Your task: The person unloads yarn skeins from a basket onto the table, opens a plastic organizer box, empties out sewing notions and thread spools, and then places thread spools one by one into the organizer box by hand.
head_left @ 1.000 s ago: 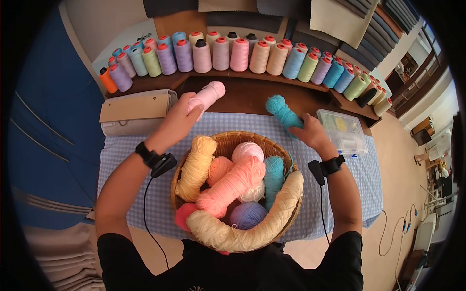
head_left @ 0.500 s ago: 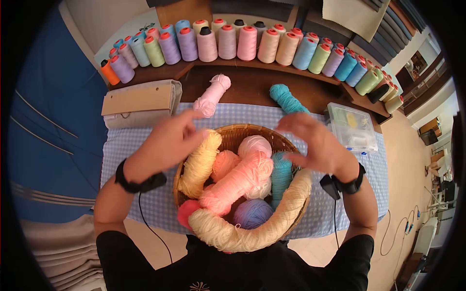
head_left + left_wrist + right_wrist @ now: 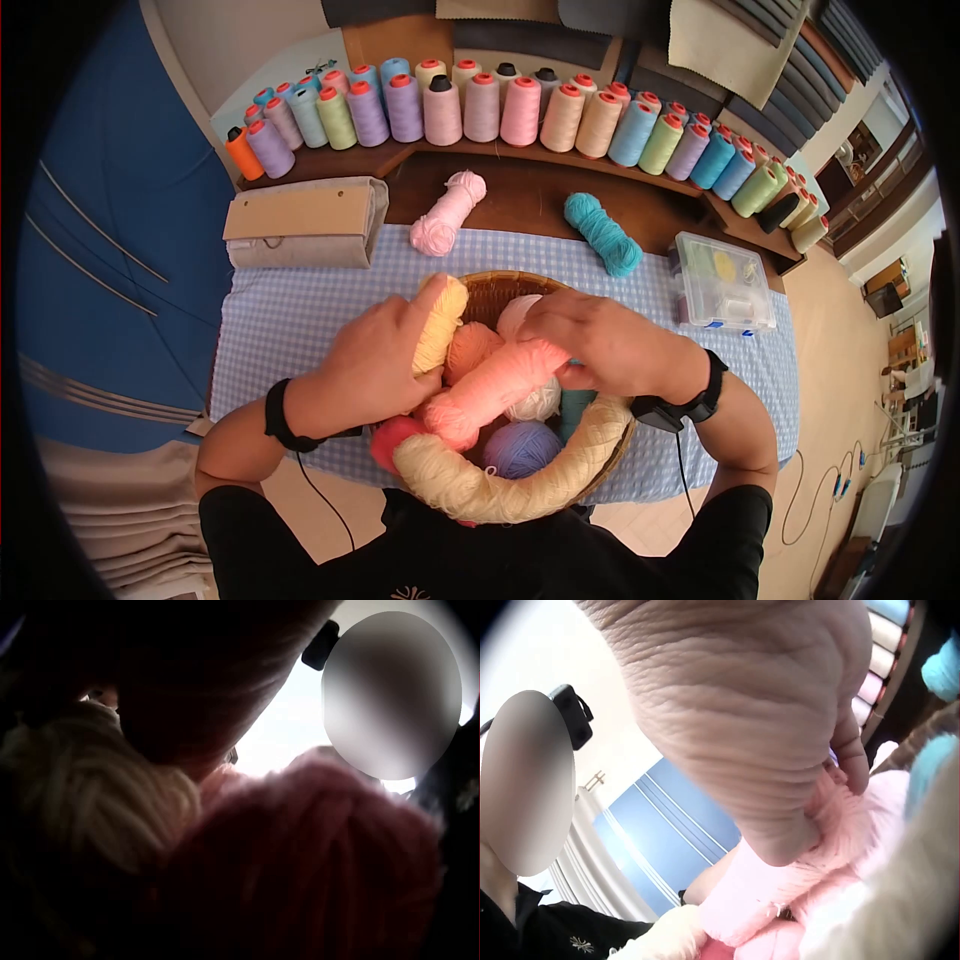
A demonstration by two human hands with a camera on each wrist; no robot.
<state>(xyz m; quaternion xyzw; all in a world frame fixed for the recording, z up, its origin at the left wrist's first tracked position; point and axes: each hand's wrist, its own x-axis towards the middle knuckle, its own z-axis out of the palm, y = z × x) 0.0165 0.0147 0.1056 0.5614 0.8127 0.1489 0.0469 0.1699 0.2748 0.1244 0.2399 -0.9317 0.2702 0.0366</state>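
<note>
A woven basket [image 3: 495, 285] on the checked cloth holds several yarn skeins. My left hand [image 3: 415, 345] grips the pale yellow skein [image 3: 443, 318] at the basket's left side; that skein [image 3: 90, 787] fills the left wrist view beside pink yarn [image 3: 315, 847]. My right hand [image 3: 548, 322] lies over the upper end of the long salmon-pink skein [image 3: 490, 392], fingers curled onto it. In the right wrist view the fingers [image 3: 847, 761] press into that pink yarn [image 3: 802, 885]. A cream skein [image 3: 500, 480] curves along the basket's near rim.
A light pink skein [image 3: 448, 212] and a teal skein [image 3: 602, 233] lie beyond the basket at the table's far edge. A clear plastic box [image 3: 722, 282] sits at right, a grey fabric folder [image 3: 305, 220] at left. Thread cones [image 3: 520, 110] line the back shelf.
Both hands let go of the light pink and teal skeins at the far edge, drew back over the basket, and now hold the yellow and salmon-pink skeins inside it.
</note>
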